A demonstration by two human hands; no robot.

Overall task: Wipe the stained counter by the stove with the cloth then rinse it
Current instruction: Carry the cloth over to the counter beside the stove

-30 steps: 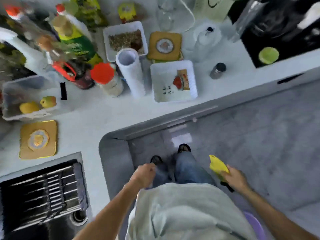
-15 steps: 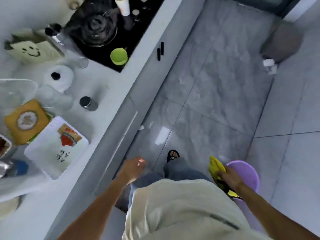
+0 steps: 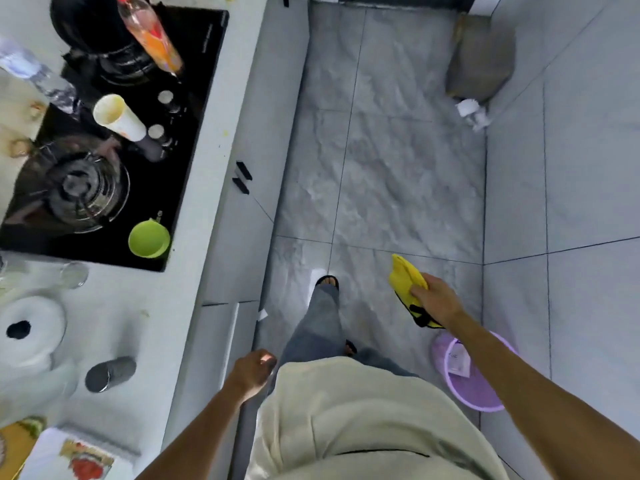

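My right hand (image 3: 437, 300) grips a yellow cloth (image 3: 405, 280) with a black trim, held out over the grey floor tiles, well right of the counter. My left hand (image 3: 254, 370) hangs by my hip with its fingers curled and nothing in it. The white counter (image 3: 207, 161) runs along the left, with small yellowish stains on its strip beside the black stove (image 3: 114, 150).
A green cup (image 3: 149, 239), a cream tumbler (image 3: 119, 117), a pot and a tilted bottle (image 3: 152, 34) sit on the stove. A steel shaker (image 3: 110, 374) and white kettle (image 3: 31, 329) stand on the counter. A purple basin (image 3: 474, 372) is on the floor under my right arm.
The view has swung from the sink corner to the stove and the floor. My right hand, still gripping the cloth, has lifted forward, away from the purple basin.
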